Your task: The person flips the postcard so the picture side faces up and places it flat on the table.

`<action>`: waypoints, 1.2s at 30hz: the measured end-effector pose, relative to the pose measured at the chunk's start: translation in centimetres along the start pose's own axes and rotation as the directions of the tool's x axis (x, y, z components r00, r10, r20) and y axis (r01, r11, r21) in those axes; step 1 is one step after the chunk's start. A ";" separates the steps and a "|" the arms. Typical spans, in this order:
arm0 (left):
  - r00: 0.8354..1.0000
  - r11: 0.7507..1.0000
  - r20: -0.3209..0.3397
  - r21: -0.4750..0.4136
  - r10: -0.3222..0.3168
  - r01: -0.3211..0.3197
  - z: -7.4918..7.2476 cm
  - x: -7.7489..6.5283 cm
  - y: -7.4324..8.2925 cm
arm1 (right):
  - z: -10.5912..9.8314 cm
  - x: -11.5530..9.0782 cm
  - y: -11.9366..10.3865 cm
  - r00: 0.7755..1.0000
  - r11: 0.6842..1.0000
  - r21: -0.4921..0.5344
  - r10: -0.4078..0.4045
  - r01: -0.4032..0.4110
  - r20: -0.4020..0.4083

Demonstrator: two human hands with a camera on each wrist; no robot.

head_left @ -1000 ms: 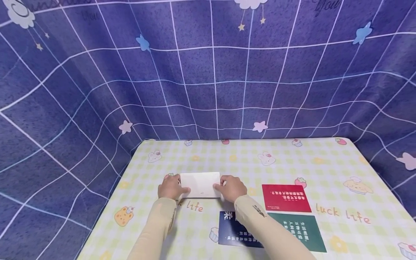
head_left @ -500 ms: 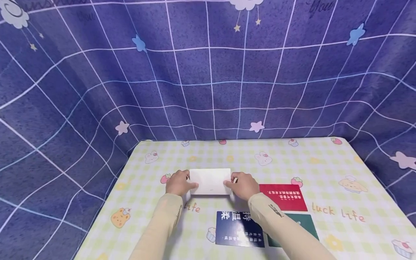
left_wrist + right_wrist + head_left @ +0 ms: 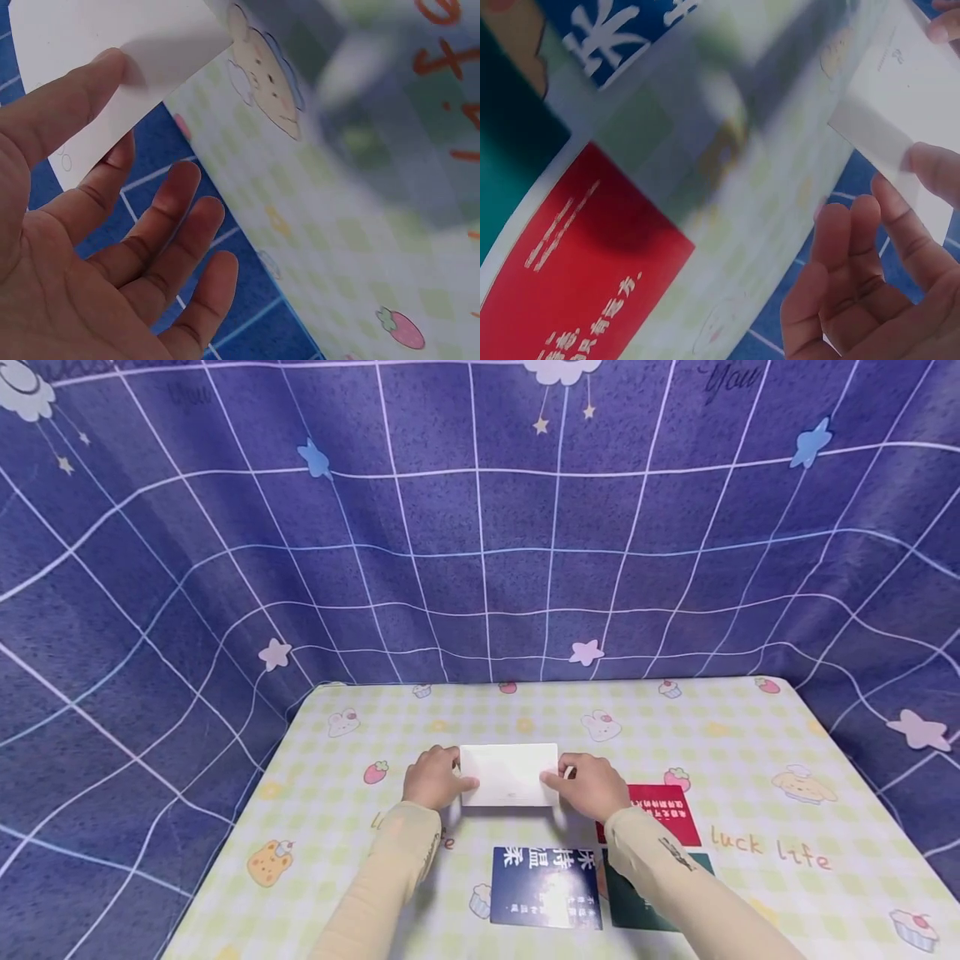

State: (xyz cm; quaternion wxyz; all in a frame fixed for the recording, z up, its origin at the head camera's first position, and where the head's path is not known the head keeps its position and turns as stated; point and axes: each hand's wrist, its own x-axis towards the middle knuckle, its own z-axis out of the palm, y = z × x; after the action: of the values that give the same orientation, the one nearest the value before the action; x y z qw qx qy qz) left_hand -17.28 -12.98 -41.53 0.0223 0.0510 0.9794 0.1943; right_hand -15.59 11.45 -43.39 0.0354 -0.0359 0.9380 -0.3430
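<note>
A plain white card [image 3: 510, 770] with small faint print near its lower edge is held above the table by both hands. My left hand [image 3: 433, 778] pinches its left end between thumb and index finger. At the right end my right hand [image 3: 594, 787] pinches it the same way. In the left wrist view the card [image 3: 67, 37] has the left thumb [image 3: 94, 86] flat on its face, and the other fingers are spread off it. The right wrist view has the card [image 3: 889, 94] between the right thumb and index finger, the remaining fingers bent loosely.
Nearer the camera, a dark blue card [image 3: 540, 897] with white characters lies beside a green card [image 3: 637, 902], partly under the right sleeve. Behind the green one is a red card [image 3: 671, 817], partly covered by the right hand. A checked tablecloth [image 3: 315, 835] meets a blue grid curtain [image 3: 517, 577].
Both hands have moved right and slightly farther back with the white card. The right hand and sleeve now cover parts of the red and green cards, while more of the blue card shows.
</note>
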 end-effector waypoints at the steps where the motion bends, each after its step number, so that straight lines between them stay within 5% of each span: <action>1: 1.000 1.000 -0.003 0.000 0.009 -0.009 0.0 0.0 0.3 | -0.3 -0.2 0.1 1.000 1.000 0.006 0.007 -0.007 0.001; 27: 0.994 0.993 -0.008 -0.029 0.110 -0.110 1.6 -2.1 4.6 | -3.4 -3.8 3.4 0.997 0.996 0.030 0.081 -0.081 -0.007; 36: 0.985 0.982 -0.027 -0.072 0.172 -0.173 2.3 -2.6 5.2 | -4.0 -4.8 4.6 0.998 0.999 0.020 0.034 -0.033 -0.044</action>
State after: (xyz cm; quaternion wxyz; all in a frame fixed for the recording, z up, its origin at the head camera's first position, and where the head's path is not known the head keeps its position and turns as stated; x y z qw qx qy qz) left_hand -14.07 -7.61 -41.65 -0.0030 0.1327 0.9635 0.2323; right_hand -11.37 18.02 -43.11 0.0205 -0.0120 0.9356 -0.3523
